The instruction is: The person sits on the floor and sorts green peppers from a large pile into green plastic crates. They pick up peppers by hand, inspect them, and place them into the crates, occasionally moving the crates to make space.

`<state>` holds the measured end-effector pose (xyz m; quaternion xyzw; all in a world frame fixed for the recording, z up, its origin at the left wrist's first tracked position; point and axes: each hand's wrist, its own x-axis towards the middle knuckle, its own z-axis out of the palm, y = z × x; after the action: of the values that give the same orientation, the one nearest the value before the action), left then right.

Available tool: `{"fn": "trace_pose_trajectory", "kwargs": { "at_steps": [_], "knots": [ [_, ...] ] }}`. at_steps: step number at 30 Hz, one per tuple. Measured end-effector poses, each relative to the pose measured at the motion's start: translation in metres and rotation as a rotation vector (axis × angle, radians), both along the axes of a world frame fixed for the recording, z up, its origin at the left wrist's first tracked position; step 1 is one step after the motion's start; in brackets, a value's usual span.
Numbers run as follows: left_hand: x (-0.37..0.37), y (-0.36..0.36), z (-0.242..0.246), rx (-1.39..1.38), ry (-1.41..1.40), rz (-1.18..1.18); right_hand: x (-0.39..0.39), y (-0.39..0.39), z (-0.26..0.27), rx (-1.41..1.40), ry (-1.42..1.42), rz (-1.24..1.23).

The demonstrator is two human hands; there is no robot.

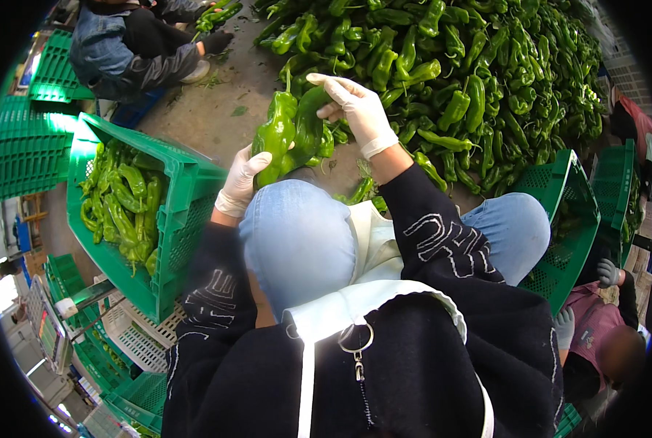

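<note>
In a white glove, my left hand [242, 178] grips a small bunch of long green peppers from below, its thumb on the front of a glossy pepper [274, 131]. A darker, curved pepper [306, 123] lies alongside it. My right hand [358, 112], gloved too, holds the upper end of this curved pepper between thumb and fingers. More of the bunch shows behind, partly hidden. The peppers are raised just beyond my knee [298, 230]. Beyond my right hand spreads a large heap of green peppers [468, 87] on the floor.
A green plastic crate [189, 180] with peppers inside stands tilted at my left. More green crates [561, 235] stand at my right. A seated person [123, 55] handles peppers at upper left; another person [588, 334] sits at lower right. A white crate [140, 339] and scale display [49, 328] are lower left.
</note>
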<state>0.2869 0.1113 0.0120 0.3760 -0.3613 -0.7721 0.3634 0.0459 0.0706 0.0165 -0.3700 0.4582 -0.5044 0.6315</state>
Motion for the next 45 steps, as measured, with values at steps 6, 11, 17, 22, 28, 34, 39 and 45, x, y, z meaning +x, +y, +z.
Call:
{"fn": "trace_pose_trajectory", "kwargs": {
  "at_steps": [6, 11, 17, 22, 28, 34, 39, 45],
  "knots": [
    [0.004, -0.001, -0.001, 0.053, -0.041, 0.015, -0.014, -0.006, -0.003, 0.008, -0.217, 0.171],
    [0.002, -0.004, -0.002, -0.094, -0.245, -0.024, -0.022, -0.012, -0.027, 0.127, -0.128, 0.136],
    [-0.001, -0.009, -0.008, -0.031, -0.023, 0.104, -0.037, -0.002, -0.094, -0.096, 1.372, -0.351],
    [0.012, -0.016, -0.007, 0.133, 0.479, 0.262, -0.06, 0.004, -0.126, 0.107, 1.055, -0.064],
    [0.01, -0.021, 0.025, 0.223, 0.878, 0.283, -0.042, 0.002, -0.117, 0.058, 0.408, -0.135],
    [-0.002, 0.003, 0.084, -0.125, 0.463, 0.546, -0.05, 0.008, -0.141, -0.093, 0.802, -0.048],
    [0.044, 0.027, 0.119, -0.302, 0.312, 0.795, -0.073, 0.001, -0.187, 0.137, 0.482, 0.032],
    [0.16, 0.018, 0.144, -0.305, 0.229, 1.082, -0.082, 0.0, -0.208, 0.167, 0.61, 0.224]
  ]
}}
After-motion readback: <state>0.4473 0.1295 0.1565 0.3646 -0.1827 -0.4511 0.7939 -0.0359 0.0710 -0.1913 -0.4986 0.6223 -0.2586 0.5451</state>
